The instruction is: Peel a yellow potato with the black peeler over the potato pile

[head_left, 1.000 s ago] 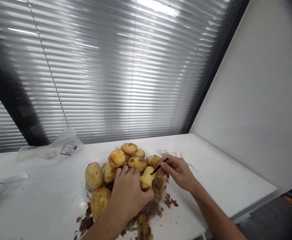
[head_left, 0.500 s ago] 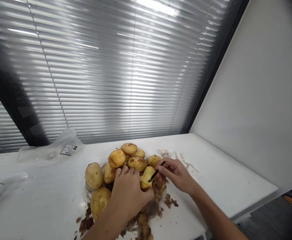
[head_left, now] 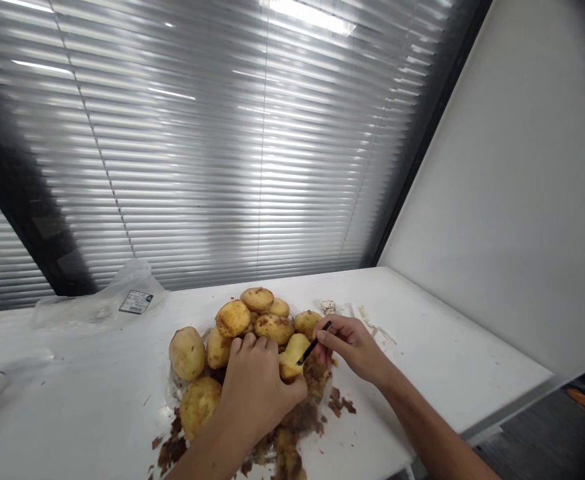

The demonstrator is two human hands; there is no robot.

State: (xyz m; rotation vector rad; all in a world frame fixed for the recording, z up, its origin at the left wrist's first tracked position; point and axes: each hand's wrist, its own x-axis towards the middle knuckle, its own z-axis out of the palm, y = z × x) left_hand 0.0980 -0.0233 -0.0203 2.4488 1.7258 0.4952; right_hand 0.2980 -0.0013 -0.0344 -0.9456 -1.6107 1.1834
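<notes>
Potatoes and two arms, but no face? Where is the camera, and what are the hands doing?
The camera sits on the person's head and looks down, so you see only their own arms reaching forward. There is no machine here, just two bare hands.

The left hand grips a half-peeled potato; its yellow inside shows. The right hand pinches a thin black tool whose tip touches that potato. I can't tell exactly what kind of tool it is.

Behind the hands is a pile of potatoes on a white table. Brown peelings lie scattered nearby, and a clear plastic bag lies further left. Closed blinds cover the window behind.
</notes>
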